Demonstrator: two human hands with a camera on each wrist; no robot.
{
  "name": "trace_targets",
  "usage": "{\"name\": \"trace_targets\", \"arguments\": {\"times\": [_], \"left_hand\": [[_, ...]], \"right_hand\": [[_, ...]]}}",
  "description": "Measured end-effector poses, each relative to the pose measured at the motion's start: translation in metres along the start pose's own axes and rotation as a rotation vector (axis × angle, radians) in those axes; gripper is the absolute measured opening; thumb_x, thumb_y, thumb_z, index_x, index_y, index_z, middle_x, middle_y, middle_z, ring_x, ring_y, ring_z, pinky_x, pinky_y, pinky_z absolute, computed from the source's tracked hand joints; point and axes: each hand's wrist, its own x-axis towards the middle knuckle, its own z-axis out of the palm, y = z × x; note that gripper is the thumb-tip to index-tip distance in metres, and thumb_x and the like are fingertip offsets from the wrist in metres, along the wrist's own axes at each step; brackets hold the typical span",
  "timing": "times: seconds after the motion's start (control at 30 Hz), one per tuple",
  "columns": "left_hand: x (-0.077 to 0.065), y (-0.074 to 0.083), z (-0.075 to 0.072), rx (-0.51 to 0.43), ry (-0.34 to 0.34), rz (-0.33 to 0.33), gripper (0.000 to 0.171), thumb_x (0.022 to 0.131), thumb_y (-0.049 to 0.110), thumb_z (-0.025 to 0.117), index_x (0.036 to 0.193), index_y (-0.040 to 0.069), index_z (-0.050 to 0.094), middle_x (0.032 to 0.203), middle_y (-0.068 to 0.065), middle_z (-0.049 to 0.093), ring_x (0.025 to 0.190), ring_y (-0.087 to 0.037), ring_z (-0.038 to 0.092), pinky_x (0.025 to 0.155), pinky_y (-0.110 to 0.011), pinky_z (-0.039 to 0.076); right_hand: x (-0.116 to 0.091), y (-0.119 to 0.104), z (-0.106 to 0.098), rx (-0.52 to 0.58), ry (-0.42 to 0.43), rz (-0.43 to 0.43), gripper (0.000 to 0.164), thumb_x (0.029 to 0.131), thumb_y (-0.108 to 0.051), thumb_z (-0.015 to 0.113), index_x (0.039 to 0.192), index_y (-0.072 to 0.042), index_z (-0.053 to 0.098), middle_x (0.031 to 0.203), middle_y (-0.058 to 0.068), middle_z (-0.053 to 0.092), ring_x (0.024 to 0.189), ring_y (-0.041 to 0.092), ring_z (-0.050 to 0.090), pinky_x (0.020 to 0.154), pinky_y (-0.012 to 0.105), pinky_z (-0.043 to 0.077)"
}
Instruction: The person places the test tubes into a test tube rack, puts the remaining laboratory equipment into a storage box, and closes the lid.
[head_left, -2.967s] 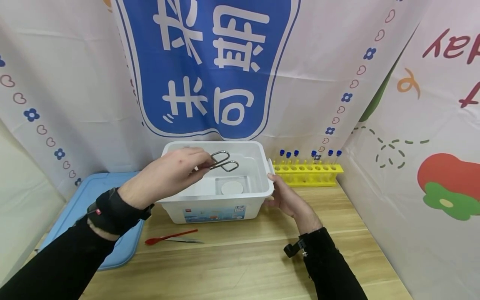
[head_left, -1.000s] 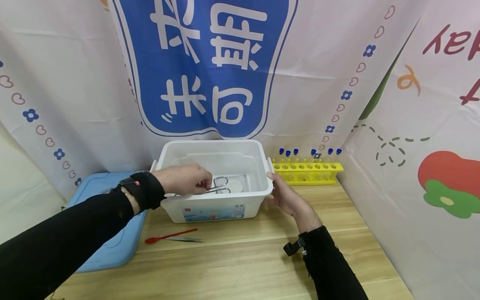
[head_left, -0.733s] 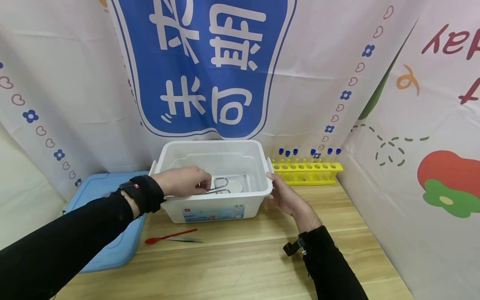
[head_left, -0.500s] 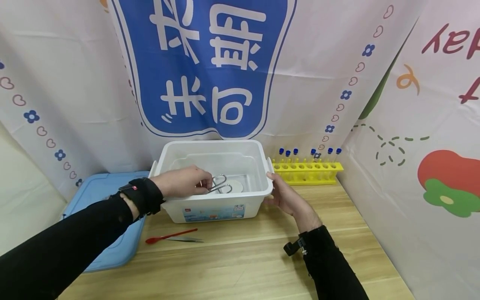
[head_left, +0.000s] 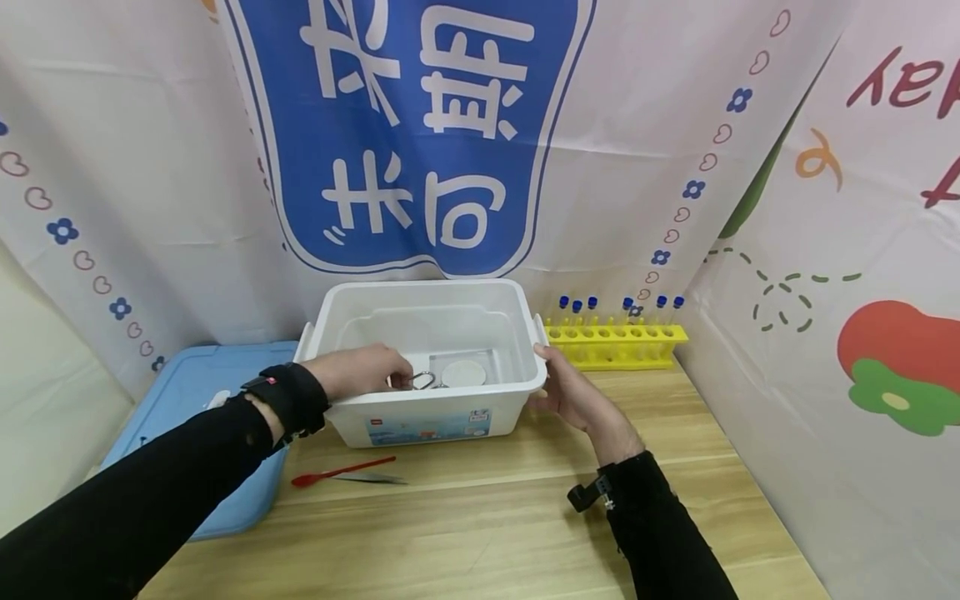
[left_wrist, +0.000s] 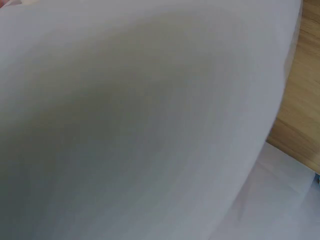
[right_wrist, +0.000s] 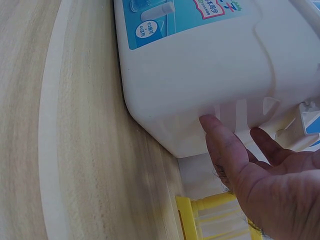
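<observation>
Inside the white rectangular plastic tub [head_left: 348,417]: your left hand [head_left: 362,371] bends its fingers round the silver metal tool with a looped wire handle [head_left: 424,373]; little more than a loop shows past your fingertips, the rest hidden.
Left wrist view: a blurred pale surface fills most of it, so your fingers cannot be checked there.
Tub floor: a flat white disc [head_left: 463,373] lies right of the tub's middle; what is under it is hard to make out.
Left arm: slants over the tub's near left corner, covering part of the blue plastic lid [head_left: 213,367] left of the tub.
Right hand [head_left: 570,392]: fingers spread and extended, touching the tub's right outer wall.
Right of the tub: a yellow plastic rack [head_left: 615,342] of blue-capped tubes, cut off in the right wrist view.
Before the tub: a red spoon [head_left: 348,469], partly over silver metal tweezers [head_left: 378,478].
</observation>
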Motion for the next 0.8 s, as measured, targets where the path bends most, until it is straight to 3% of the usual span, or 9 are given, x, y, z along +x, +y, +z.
{"name": "trace_targets", "arguments": {"times": [0.23,0.47,0.8], "left_hand": [[0.000,0.000,0.000,0.010,0.017,-0.004,0.011,0.109,0.011,0.079,0.101,0.017,0.083,0.101,0.003,0.080,0.095,-0.014,0.067,0.094,-0.036,0.059],[-0.006,0.003,-0.003,0.068,0.138,0.026,0.016,0.115,0.013,0.075,0.101,0.017,0.082,0.099,0.004,0.081,0.093,-0.012,0.069,0.095,-0.041,0.065],[-0.030,0.019,-0.021,0.075,0.284,0.034,0.013,0.115,0.012,0.075,0.110,0.015,0.086,0.098,0.002,0.081,0.090,-0.014,0.067,0.089,-0.039,0.065]], "right_hand": [[-0.001,-0.001,0.001,0.003,-0.007,-0.003,0.079,0.119,-0.066,0.036,0.188,-0.029,0.025,0.189,0.019,0.034,0.176,0.051,0.037,0.132,0.074,0.050],[-0.001,-0.002,0.002,-0.001,-0.004,0.000,0.079,0.118,-0.066,0.035,0.188,-0.030,0.025,0.188,0.019,0.035,0.176,0.050,0.038,0.130,0.073,0.053],[-0.002,-0.003,0.003,0.004,-0.005,0.002,0.078,0.118,-0.067,0.036,0.188,-0.033,0.025,0.189,0.017,0.035,0.177,0.050,0.037,0.131,0.075,0.050]]}}
